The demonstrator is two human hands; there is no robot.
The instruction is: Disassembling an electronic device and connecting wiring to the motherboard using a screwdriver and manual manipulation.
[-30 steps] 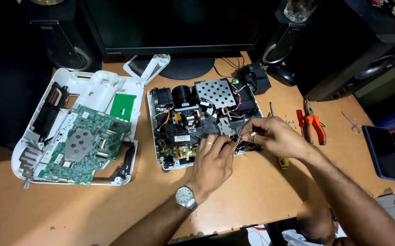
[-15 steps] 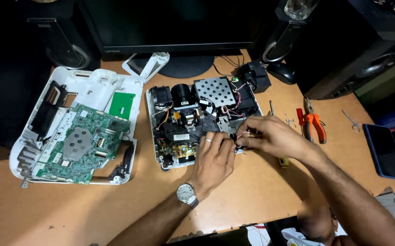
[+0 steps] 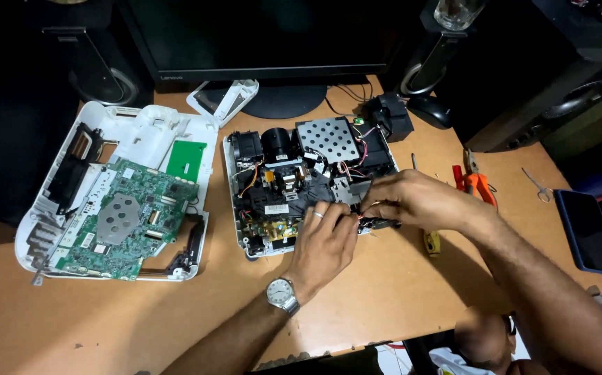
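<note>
An opened projector base (image 3: 227,182) with a white rim lies in the middle of the wooden desk, showing a lens block, a fan, a perforated metal shield and coloured wires. My left hand (image 3: 325,239), with a ring and a wristwatch, rests its curled fingertips on the parts at the base's front right. My right hand (image 3: 415,201) reaches in from the right and pinches a small bundle of red and black wires (image 3: 364,212) at the base's right edge. The two sets of fingertips almost touch. What sits under the fingers is hidden.
The white top cover (image 3: 141,128) with a green circuit board (image 3: 124,215) lies to the left. Orange-handled pliers (image 3: 478,182), a yellow screwdriver (image 3: 431,242), small scissors (image 3: 538,186) and a dark phone (image 3: 586,229) lie right. A monitor stand (image 3: 280,104), speakers (image 3: 99,69) and a mouse (image 3: 429,111) line the back.
Both hands stay at the base's front right corner. Their fingers have shifted slightly around the wires, and the camera view has drifted a little.
</note>
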